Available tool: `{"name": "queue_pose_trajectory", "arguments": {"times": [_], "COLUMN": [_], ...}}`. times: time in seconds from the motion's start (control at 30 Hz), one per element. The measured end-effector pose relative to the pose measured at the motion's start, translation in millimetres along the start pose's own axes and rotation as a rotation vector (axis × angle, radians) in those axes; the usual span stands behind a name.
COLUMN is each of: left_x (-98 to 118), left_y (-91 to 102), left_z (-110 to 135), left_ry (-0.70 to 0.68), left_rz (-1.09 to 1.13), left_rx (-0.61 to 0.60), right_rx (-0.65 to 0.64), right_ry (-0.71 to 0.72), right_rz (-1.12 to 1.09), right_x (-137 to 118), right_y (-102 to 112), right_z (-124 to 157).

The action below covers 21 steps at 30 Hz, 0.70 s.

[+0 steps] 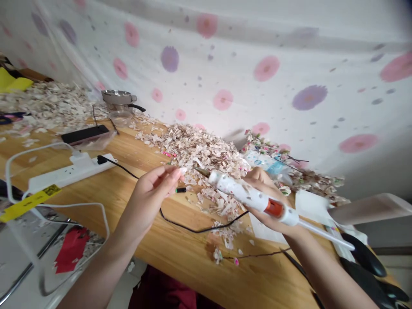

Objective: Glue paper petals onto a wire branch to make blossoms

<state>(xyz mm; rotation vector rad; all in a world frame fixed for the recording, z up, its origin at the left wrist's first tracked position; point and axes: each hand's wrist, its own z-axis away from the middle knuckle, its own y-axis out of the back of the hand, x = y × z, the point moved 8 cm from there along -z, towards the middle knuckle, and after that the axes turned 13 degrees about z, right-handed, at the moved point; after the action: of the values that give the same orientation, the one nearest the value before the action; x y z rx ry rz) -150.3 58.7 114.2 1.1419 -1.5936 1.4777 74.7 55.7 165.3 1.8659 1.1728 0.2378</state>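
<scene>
My left hand pinches a small white petal between thumb and fingertips. My right hand is wrapped round a white hot glue gun with an orange trigger area. A clear glue stick sticks out of its back end. The metal nozzle points left, close to the petal; whether they touch I cannot tell. Behind both hands lies a heap of pale artificial petals. A thin brown stem with a white blossom and a pink bud rests on the wooden table below my right hand.
A white power strip with cables lies at the left; a black cord loops across the table. Farther back are a black box, a metal pot and another petal heap. Flowering branches lie at the back right.
</scene>
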Motion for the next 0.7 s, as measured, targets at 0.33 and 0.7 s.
{"name": "queue_pose_trajectory", "arguments": {"times": [0.33, 0.7], "left_x": [-0.6, -5.2], "left_y": [-5.4, -13.1], "left_z": [6.0, 7.7], "left_ry": [-0.032, -0.026], "left_rz": [-0.13, -0.159], "left_rx": [0.009, -0.033], "right_rx": [-0.018, -0.068], "right_ry": [0.041, 0.013], "right_rz": [0.037, -0.052], "right_x": [-0.8, 7.0], "right_y": [1.6, -4.4], "right_z": [2.8, 5.6]}}
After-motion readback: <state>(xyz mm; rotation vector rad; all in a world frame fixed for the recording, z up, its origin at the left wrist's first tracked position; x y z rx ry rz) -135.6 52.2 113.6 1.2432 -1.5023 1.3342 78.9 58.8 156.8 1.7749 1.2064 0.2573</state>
